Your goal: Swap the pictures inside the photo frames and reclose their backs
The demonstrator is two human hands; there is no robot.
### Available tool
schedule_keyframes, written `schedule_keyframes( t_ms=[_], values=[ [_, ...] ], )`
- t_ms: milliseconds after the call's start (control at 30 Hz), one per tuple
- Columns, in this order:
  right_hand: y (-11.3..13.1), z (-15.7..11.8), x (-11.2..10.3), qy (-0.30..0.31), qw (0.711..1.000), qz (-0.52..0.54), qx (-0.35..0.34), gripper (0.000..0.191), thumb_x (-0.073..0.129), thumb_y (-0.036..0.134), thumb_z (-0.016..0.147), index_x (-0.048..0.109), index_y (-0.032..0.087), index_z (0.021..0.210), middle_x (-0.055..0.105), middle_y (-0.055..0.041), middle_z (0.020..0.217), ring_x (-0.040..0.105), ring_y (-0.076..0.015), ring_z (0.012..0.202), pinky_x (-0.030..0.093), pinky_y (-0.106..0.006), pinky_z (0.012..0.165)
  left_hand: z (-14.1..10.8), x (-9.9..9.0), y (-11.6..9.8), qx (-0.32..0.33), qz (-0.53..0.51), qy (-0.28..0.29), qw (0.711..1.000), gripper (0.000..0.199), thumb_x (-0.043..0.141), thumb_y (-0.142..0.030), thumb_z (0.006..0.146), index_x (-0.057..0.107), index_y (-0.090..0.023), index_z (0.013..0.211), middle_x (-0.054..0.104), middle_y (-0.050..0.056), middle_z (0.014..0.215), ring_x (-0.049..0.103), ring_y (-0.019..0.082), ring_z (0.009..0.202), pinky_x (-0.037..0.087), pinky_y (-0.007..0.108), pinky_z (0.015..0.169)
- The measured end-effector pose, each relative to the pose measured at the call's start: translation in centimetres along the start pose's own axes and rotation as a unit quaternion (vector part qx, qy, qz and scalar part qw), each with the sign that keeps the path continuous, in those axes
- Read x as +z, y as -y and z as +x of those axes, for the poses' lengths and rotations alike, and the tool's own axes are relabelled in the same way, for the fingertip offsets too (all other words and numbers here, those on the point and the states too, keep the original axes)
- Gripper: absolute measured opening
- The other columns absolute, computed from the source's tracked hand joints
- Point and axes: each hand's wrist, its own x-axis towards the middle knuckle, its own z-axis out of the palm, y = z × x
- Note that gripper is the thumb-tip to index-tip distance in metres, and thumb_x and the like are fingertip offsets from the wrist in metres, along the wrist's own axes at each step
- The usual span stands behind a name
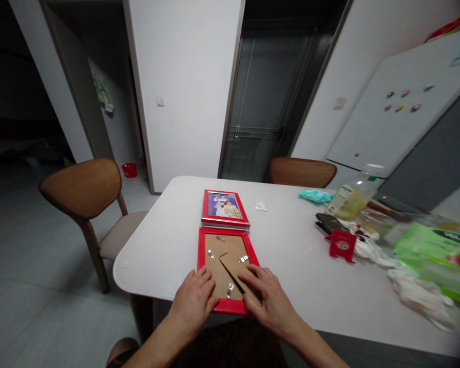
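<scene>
A red picture frame (228,305) lies face down at the near table edge, its brown backing board (218,273) facing up with several metal clips around it. My left hand (194,301) holds the frame's lower left corner, thumb on the bottom rim and fingers along the left side. On the right, my right hand (266,294) has its fingers curled over the brown stand flap (237,271), with the thumb by the lower right corner. The flap's narrow end is slightly raised from the board. Just beyond lies another red picture frame (225,222), face up with a photo of people.
A scrap of white tissue (261,206) lies right of the frames. Farther right are an oil bottle (350,194), a dark phone-like object (329,223), a red card-like item (342,246) and a green tissue pack (437,255). Wooden chairs (82,189) stand around the white table (161,230).
</scene>
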Motion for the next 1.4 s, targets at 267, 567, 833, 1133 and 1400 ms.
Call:
schedule_keyframes(
  t_ms=[267,567,833,1133,1400],
  values=[
    [0.4,-0.3,0.2,-0.015,0.999,-0.033,-0.028,0.035,0.05,0.027,0.068,0.056,0.022,0.102,0.047,-0.0089,0.114,0.041,-0.0227,0.104,0.031,-0.04,0.088,-0.3,-0.3,-0.7,0.004,-0.012,0.044,0.999,0.053,0.065,-0.035,0.061,0.049,-0.014,0.107,0.044,0.015,0.124,0.036,0.027,0.116,0.022,0.047,0.098],
    [-0.7,2.8,-0.4,-0.03,0.994,-0.1,0.026,0.028,0.04,0.028,0.077,0.058,0.02,0.096,0.05,-0.009,0.103,0.043,-0.021,0.095,0.035,-0.034,0.079,-0.3,-0.7,-0.7,-0.001,-0.001,0.052,0.999,0.038,0.064,-0.033,0.064,0.054,-0.016,0.096,0.046,0.012,0.123,0.039,0.023,0.114,0.023,0.043,0.097],
    [-1.2,3.9,0.3,-0.004,0.996,-0.082,0.043,0.025,0.037,0.022,0.078,0.061,0.015,0.083,0.048,-0.0098,0.095,0.044,-0.0184,0.09,0.035,-0.028,0.079,-0.3,-1.0,-1.2,-0.024,0.004,0.061,0.998,0.05,0.062,-0.034,0.066,0.047,-0.015,0.109,0.044,0.011,0.125,0.037,0.023,0.116,0.023,0.043,0.098],
    [-1.4,2.5,-0.1,-0.005,0.997,-0.078,0.003,0.031,0.038,0.028,0.079,0.054,0.014,0.101,0.044,-0.012,0.111,0.041,-0.0215,0.101,0.035,-0.034,0.086,-0.4,-1.0,-0.9,-0.012,0.003,0.063,0.998,0.044,0.061,-0.034,0.067,0.05,-0.015,0.105,0.044,0.011,0.125,0.037,0.023,0.116,0.024,0.043,0.098],
    [3.3,0.4,-1.1,0.07,0.986,-0.041,-0.145,0.026,0.042,0.027,0.079,0.055,0.029,0.101,0.047,-0.0049,0.111,0.036,-0.0205,0.105,0.03,-0.038,0.088,-0.5,-0.7,-0.3,-0.003,0.003,0.049,0.999,0.037,0.064,-0.033,0.064,0.054,-0.015,0.095,0.046,0.013,0.122,0.04,0.025,0.114,0.029,0.043,0.096]
  ],
)
